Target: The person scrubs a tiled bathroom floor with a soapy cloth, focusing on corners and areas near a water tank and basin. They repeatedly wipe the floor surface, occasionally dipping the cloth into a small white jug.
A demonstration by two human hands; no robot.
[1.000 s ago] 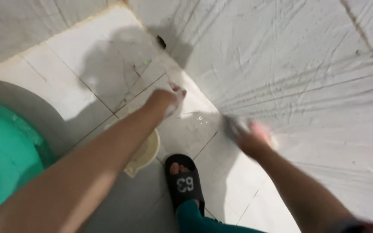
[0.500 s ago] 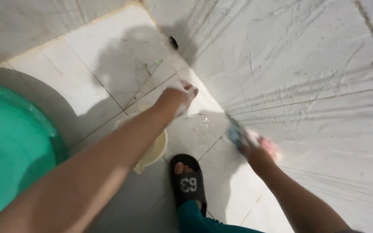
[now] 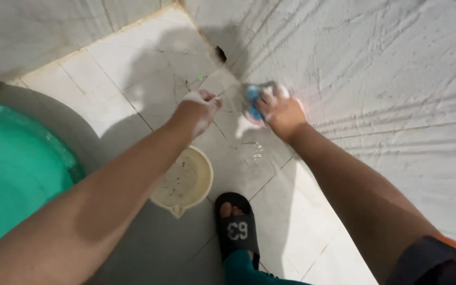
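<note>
My right hand (image 3: 281, 109) grips a blue and pink scrub brush (image 3: 254, 103) and presses it against the soapy white tiled wall (image 3: 376, 79), low down near the corner. My left hand (image 3: 200, 105) hangs in a loose fist beside it, wet with foam, holding nothing that I can see. It hovers above the floor tiles, just left of the brush. Streaks of lather run across the wall to the right of the brush.
A cream plastic scoop (image 3: 183, 182) sits on the wet tiled floor (image 3: 133, 68) under my left forearm. A large green tub (image 3: 11, 179) fills the left edge. My foot in a black slide sandal (image 3: 237, 227) stands at the bottom centre. A dark drain hole (image 3: 221, 53) sits in the corner.
My right hand has swept the brush left and up along the wall towards the corner. The left hand shifted slightly left, uncovering more of the cream scoop.
</note>
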